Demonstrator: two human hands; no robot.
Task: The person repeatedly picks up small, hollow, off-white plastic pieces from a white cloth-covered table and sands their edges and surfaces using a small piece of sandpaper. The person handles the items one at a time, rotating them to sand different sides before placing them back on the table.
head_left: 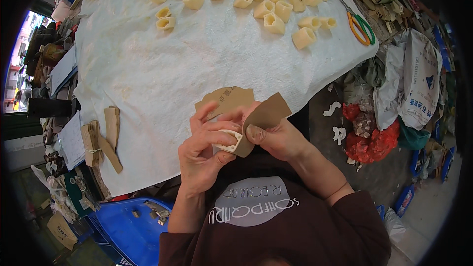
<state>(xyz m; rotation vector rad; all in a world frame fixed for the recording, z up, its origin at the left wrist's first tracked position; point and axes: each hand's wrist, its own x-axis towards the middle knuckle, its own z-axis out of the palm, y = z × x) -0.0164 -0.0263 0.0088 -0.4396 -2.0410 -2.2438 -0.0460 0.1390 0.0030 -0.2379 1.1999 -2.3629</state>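
Note:
My left hand [197,152] is closed around a small cream-coloured hollow piece [231,140] with a row of small holes along its rim. One finger reaches into the piece's hollow. My right hand [278,140] pinches a brown sheet of sandpaper [270,112] between thumb and fingers, and its lower part lies against the piece's right side. Behind my fingers shows a rounded brown sheet part [229,99] with faint print; I cannot tell whether it belongs to the same sheet. Both hands are above the near edge of the white-covered table [143,79].
Many cream hollow pieces [273,23] lie across the table's far side. Scissors [362,28] with orange and green handles rest at the right edge. Folded brown strips [112,128] lie at the left. A blue basin [135,221] stands below left, and red bags [374,140] at the right.

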